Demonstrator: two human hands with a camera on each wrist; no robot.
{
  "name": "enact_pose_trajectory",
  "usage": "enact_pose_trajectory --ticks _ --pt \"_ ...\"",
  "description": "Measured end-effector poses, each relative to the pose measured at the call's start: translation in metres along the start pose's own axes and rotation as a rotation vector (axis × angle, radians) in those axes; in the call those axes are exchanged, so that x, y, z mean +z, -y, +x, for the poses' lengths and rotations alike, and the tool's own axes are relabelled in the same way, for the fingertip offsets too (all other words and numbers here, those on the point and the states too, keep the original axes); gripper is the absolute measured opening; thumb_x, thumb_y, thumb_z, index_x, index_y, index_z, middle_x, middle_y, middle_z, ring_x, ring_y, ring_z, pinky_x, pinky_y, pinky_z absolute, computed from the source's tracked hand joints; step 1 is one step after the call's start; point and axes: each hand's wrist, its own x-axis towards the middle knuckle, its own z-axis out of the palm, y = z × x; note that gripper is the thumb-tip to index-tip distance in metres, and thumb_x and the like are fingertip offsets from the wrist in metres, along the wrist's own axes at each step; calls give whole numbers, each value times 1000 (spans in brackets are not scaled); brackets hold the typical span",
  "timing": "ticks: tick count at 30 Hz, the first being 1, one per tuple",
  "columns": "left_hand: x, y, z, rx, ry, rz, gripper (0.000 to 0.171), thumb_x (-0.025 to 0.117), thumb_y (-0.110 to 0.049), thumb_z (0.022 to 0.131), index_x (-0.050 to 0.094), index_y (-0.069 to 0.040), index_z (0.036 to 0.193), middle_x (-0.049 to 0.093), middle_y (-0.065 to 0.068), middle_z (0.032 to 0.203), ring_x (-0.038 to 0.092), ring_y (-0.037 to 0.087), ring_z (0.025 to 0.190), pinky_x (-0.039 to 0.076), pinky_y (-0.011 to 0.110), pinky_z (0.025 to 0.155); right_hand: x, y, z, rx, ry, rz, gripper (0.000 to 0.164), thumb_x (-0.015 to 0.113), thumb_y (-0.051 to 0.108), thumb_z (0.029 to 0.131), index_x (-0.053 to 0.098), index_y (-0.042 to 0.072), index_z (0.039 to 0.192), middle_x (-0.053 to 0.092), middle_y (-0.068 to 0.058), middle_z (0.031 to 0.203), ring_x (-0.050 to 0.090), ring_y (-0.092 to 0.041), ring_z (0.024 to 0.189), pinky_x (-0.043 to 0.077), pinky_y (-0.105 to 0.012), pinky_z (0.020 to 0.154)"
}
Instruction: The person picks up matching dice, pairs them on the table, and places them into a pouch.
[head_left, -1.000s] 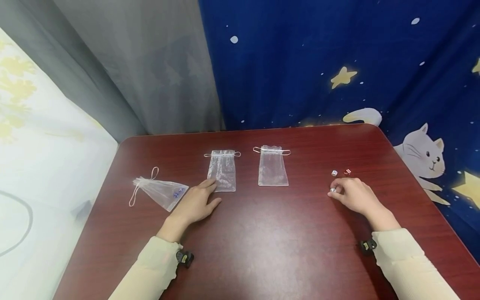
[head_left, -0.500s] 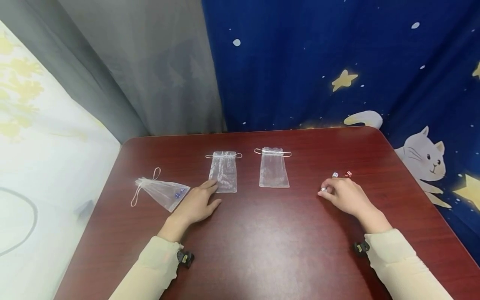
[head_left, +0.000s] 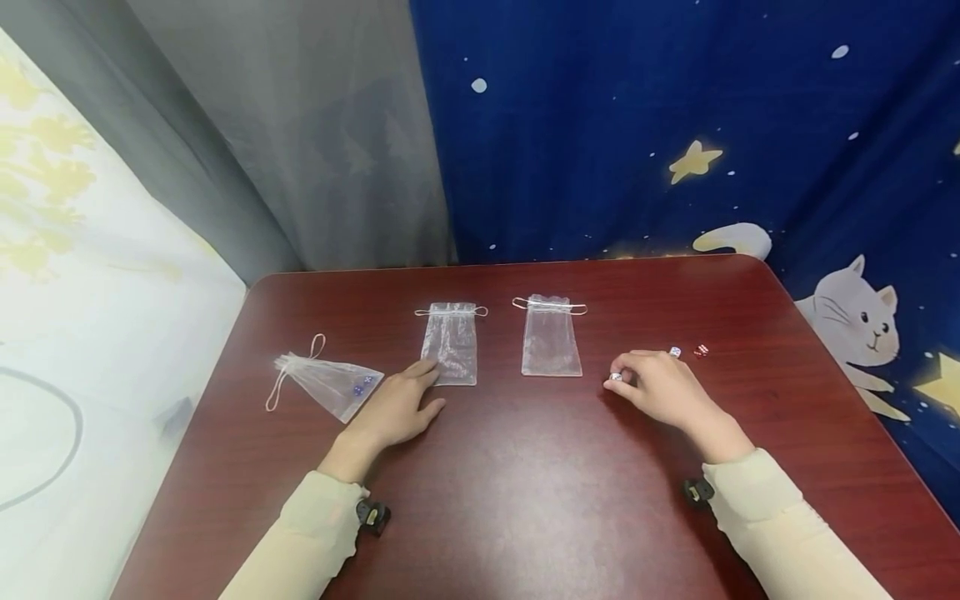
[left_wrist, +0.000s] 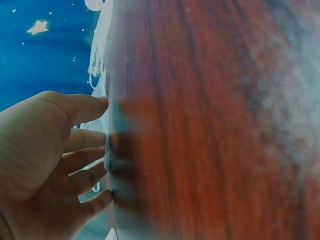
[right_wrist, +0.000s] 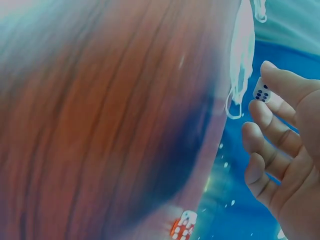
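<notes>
My right hand (head_left: 660, 387) pinches a white die (right_wrist: 261, 91) with black pips between thumb and fingertips, just off the table. Behind that hand lie a second white die (head_left: 675, 352) and a red die (head_left: 702, 350). Fingers extended, my left hand (head_left: 392, 408) rests on the table, its fingertips on the lower left corner of a flat sheer drawstring bag (head_left: 454, 342). A similar flat bag (head_left: 551, 346) lies right of it, between the two hands. Left of my left hand, a third sheer bag (head_left: 318, 382), drawn together at its neck, contains blue dice (head_left: 360, 388).
The dark red wooden table (head_left: 495, 500) has rounded far corners. A grey curtain (head_left: 337, 167) and a blue star-patterned curtain (head_left: 562, 150) hang behind its far edge. A white patterned surface (head_left: 90, 333) stands along the left side.
My right hand has moved left with the white die, away from the other white die and the red die. My left hand stays in place at the bag's corner.
</notes>
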Motion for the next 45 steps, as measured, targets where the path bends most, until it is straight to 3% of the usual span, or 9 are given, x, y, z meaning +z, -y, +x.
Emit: enact_pose_trajectory --ticks 11,26,35,45 --pt "4 3 -2 1 11 5 55 69 -26 96 57 7 139 48 22 151 44 35 141 37 47 115 11 34 14 -89 -7 61 15 82 29 86 69 23 84 55 15 72 49 -3 61 42 -28 55" --pt "4 3 -1 -15 18 -11 56 69 -27 96 56 6 140 46 21 153 42 36 142 35 48 116 24 89 39 -247 29 95 17 80 32 88 67 21 85 55 12 72 50 -4 64 45 -28 57" --pt "2 1 -1 -20 31 -20 56 68 -26 97 55 6 141 44 21 154 41 36 143 34 48 117 36 112 48 -282 63 89 16 79 34 89 69 21 86 56 12 73 52 -5 66 47 -30 62" --pt "0 0 -2 -12 16 -13 54 68 -25 97 56 7 139 46 22 152 42 36 142 34 48 117 45 129 53 -319 88 92 17 80 33 88 72 19 90 59 10 76 54 -5 65 47 -28 58"
